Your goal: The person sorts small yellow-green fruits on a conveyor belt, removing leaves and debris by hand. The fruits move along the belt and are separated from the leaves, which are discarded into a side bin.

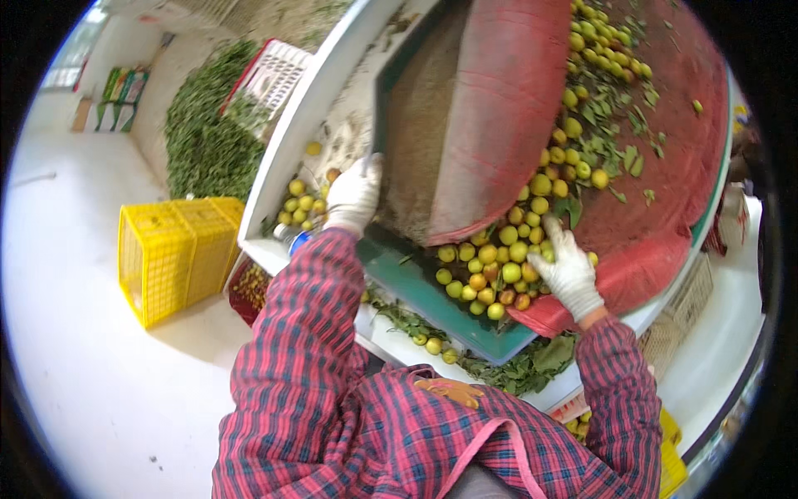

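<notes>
My left hand [354, 194], in a white glove, is on the left edge of a green-edged tray [436, 312]; its fingers are curled over the rim. My right hand [566, 267], gloved too, lies with fingers spread on yellow-green and reddish plum-like fruits [511, 272] near the tray's front corner. Whether it grips one is not plain. A red cloth or sheet [661, 193] lines the tray on the right, and a folded-over part [499, 112] covers some of its middle. Green leaves [598, 112] are scattered among the fruits.
A white trough [299, 134] with loose fruits surrounds the tray's left side. Leaves [530, 368] lie along its front edge. Yellow plastic crates [181, 249] stand on the floor at left, near a red container of small fruits [249, 290]. Behind are a leaf heap [209, 131] and a white crate [274, 75].
</notes>
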### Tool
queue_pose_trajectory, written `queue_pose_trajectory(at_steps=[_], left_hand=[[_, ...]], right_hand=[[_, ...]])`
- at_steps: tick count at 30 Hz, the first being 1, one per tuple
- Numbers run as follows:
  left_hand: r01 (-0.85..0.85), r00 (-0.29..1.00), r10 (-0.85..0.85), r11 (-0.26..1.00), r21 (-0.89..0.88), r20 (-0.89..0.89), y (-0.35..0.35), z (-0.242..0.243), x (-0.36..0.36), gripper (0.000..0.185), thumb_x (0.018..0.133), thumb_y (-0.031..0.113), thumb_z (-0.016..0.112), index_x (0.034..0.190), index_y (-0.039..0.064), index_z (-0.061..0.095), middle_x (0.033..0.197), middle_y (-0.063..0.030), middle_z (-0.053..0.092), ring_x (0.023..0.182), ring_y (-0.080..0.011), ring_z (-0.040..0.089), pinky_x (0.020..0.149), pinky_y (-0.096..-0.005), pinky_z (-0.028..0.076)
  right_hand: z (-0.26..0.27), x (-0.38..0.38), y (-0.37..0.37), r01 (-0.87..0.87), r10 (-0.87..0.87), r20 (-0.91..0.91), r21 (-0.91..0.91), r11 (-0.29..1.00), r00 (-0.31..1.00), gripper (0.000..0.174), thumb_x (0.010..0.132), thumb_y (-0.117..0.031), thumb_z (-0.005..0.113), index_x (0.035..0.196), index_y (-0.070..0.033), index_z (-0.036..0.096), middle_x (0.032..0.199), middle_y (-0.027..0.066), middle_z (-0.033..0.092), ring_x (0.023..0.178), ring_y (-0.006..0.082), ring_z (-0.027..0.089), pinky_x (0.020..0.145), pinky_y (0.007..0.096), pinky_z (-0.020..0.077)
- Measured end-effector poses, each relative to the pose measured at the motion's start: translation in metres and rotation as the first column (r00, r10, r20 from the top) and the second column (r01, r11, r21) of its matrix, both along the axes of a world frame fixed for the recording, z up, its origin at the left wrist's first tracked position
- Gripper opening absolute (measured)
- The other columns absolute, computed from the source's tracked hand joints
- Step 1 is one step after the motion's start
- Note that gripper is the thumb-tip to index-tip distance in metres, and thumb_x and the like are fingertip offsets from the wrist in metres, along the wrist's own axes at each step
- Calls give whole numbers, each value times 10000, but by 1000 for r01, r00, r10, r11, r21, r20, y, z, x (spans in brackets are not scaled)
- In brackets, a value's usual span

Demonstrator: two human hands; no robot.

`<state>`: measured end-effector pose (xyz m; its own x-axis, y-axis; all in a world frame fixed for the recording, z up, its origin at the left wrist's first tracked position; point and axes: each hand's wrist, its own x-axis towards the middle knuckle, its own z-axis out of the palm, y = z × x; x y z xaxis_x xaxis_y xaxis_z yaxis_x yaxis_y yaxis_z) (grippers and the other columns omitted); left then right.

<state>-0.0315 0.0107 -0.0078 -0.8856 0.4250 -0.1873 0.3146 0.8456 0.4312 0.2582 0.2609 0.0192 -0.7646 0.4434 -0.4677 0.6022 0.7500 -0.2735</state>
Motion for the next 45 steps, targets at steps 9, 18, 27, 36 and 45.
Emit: queue_pose_trajectory(at_steps=[9, 18, 27, 36, 45], left_hand=[[-43, 999, 44, 999, -31, 10, 1, -5, -3, 602, 976, 553, 301, 1081, 97, 681, 1031, -206, 680, 993, -404, 626, 915, -489, 460], [-29, 999, 33, 995, -96, 39, 2, -19, -16, 704, 957, 638, 286, 1184, 61, 618, 1144, -267, 631, 1121, -427, 572, 980, -491, 418], [-37, 996, 30, 997, 73, 88, -7, -24, -18, 676, 964, 607, 303, 1166, 72, 664, 1124, -239, 649, 1102, -412, 586, 957, -471, 429], [-11, 994, -6, 988, 154, 108, -6, -31, -21, 727, 957, 639, 301, 1169, 39, 651, 1133, -249, 646, 1110, -428, 574, 957, -466, 426], [43, 999, -32, 919, 393, -35, -25, -18, -21, 565, 980, 466, 452, 1308, 15, 546, 1274, -239, 581, 1186, -373, 549, 1032, -411, 395]], right_hand=[[26, -4, -23, -196, 22, -514, -287, 938, 858, 383, 880, -315, 649, 1171, -66, 664, 1104, 142, 685, 1010, 299, 661, 902, 360, 517], [-36, -50, 81, 261, -196, -518, 56, 964, 833, 700, 814, -539, 619, 1390, -158, 507, 1502, 151, 371, 1370, 355, 365, 1112, 419, 333], [-22, -17, -50, -235, 245, -343, 71, 969, 907, 560, 854, -377, 631, 1364, -172, 526, 1483, 147, 399, 1347, 335, 401, 1106, 378, 363], [75, 71, -135, -86, 44, -74, -843, 530, 996, 363, 925, -292, 598, 1239, -111, 621, 1190, 110, 651, 1137, 266, 596, 1010, 349, 455], [22, 100, -196, 145, -9, 243, -550, 822, 970, 579, 923, -442, 531, 1404, -130, 449, 1308, 207, 543, 1185, 352, 539, 995, 406, 443]])
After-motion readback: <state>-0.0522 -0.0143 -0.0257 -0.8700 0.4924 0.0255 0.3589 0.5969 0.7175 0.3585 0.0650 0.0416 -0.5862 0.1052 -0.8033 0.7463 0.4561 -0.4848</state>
